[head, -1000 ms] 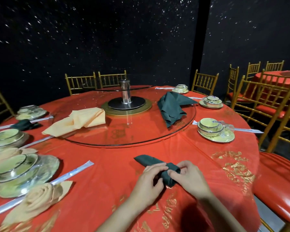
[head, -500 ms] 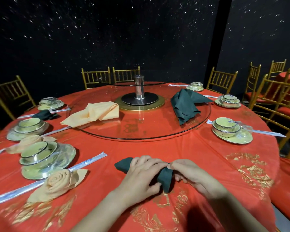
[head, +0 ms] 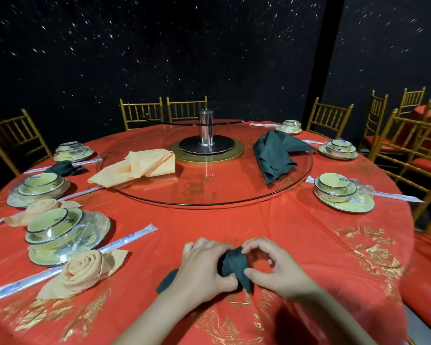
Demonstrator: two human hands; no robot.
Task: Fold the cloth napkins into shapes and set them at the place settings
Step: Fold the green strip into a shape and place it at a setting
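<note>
Bottom centre of the frame, the dark green napkin (head: 232, 265) sits on the red tablecloth (head: 284, 220) as a tight matte roll, with a flat tail poking out lower left under the wrist and a pointed corner hanging down on the right. The left hand (head: 202, 267) is curled over the roll with the thumb pressed in, and the right hand (head: 276, 267) pinches the cloth between thumb and fingertips, so both are gripping it

Sweeping across from the left edge: a peach rose napkin (head: 85, 270), a soft spiral with leafy corners, lies next to a stack of shrink-wrapped dishes (head: 60, 232), glossy pale green with dark rims. A paper chopstick sleeve (head: 127, 239) runs diagonally just beside them. In the middle there's the round glass turntable (head: 209, 202) on a metal post, clear and reflective, with a loose pile of peach napkins (head: 139, 165) on its left side and crumpled loose green napkins (head: 274, 153) on its right. The cloth itself looks slick and shiny with gold printing. Far right, another wrapped dish set (head: 341, 192) and slatted gold chairs (head: 408, 145)
</note>
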